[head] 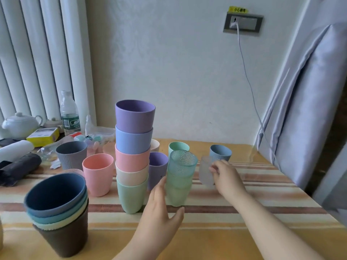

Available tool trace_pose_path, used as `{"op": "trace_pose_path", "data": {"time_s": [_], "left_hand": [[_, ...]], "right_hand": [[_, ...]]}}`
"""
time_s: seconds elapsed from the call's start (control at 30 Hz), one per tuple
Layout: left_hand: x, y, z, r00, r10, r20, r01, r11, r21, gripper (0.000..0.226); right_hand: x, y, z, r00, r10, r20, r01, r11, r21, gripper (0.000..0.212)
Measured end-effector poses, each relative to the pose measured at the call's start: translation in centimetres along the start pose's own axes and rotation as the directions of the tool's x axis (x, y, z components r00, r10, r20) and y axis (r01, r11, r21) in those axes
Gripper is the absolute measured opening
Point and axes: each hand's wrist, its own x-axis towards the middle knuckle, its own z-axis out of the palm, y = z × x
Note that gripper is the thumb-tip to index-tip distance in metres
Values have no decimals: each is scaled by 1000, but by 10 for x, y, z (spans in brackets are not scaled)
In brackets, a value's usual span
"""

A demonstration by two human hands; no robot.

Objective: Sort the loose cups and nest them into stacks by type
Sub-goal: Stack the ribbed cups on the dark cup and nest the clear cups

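A tall stack of matte cups (133,156) rises in the middle, purple on top and green at the bottom. To its right stands a short stack of translucent green dimpled cups (179,177). My left hand (159,209) is open beside that stack's base, fingers apart, holding nothing. My right hand (228,177) grips a frosted clear cup (206,172) just right of the green stack. A stack with a dark blue cup on top (58,209) sits front left. Loose cups stand around: pink (97,174), grey (72,156), purple (158,168), mint (178,147), blue (220,152).
The striped tablecloth (244,199) covers the table. At the back left lie a water bottle (69,113), a white teapot (19,124), a yellow box (43,136) and dark rolled items (18,169). A covered chair (308,109) stands at the right edge; a cable (249,87) hangs from the wall socket.
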Motion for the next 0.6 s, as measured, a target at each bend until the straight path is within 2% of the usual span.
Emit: {"op": "trace_pose_path", "data": {"time_s": [0.13, 0.27, 0.37, 0.5, 0.6], "left_hand": [[15, 3, 15, 991, -121, -55, 118, 992, -50, 78], [28, 5, 26, 984, -149, -98, 143, 987, -68, 73], [36, 7, 28, 977, -168, -130, 154, 982, -113, 70], [41, 4, 29, 971, -188, -151, 163, 973, -164, 57], [42, 0, 27, 968, -184, -169, 156, 974, -167, 48]], "right_hand": [[5, -37, -48, 960, -155, -234, 189, 973, 130, 11], [7, -76, -83, 912, -243, -330, 327, 917, 227, 7], [7, -90, -80, 923, -309, -228, 362, 898, 248, 6], [0, -88, -48, 949, -316, -12, 307, 912, 273, 7], [-2, -82, -37, 953, -303, -11, 290, 902, 320, 12]]}}
